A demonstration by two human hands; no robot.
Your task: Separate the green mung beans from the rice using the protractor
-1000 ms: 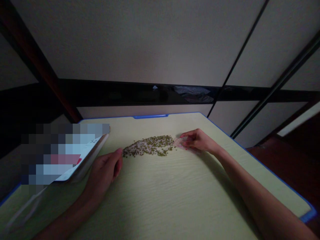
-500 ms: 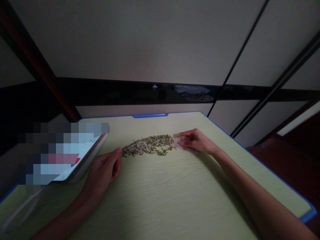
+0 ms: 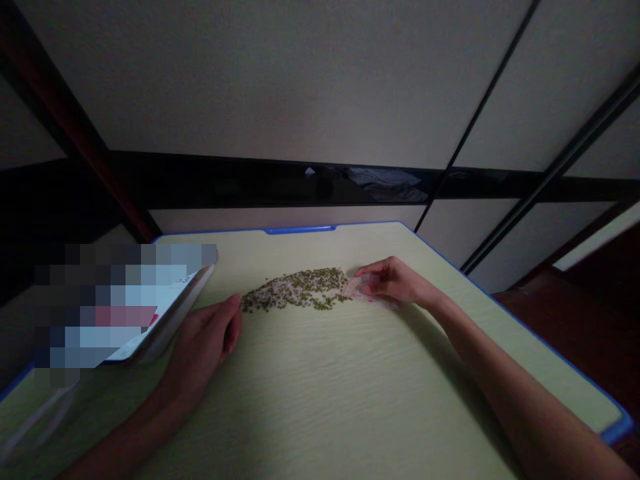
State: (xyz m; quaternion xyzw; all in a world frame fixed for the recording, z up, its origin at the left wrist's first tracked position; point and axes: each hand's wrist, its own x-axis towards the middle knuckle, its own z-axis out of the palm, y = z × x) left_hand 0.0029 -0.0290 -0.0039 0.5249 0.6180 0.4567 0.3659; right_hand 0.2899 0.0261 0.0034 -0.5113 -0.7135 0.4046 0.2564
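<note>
A long heap of small green mung beans [image 3: 300, 288], with pale patches among them, stretches across the middle of the table. Closed at the heap's left tip is my left hand [image 3: 207, 337], thumb and fingers pressed together; what they pinch, if anything, is hidden. On the right side, my right hand [image 3: 390, 280] grips a clear plastic bag [image 3: 356, 288] with pinkish marks. The bag's near edge touches the beans. Whether the bag runs on under or around the beans, I cannot tell.
A lit tablet-like screen [image 3: 127, 340], partly blurred out, leans at the left with a pale cable [image 3: 37, 417] below it. The pale table [image 3: 320, 393] has a blue rim and a blue handle [image 3: 300, 231] at its far edge. Cabinet panels [image 3: 280, 87] stand behind.
The clear bag by my right hand has shifted slightly, and a few beans near the heap's lower right edge lie differently. Both hands stay almost in place.
</note>
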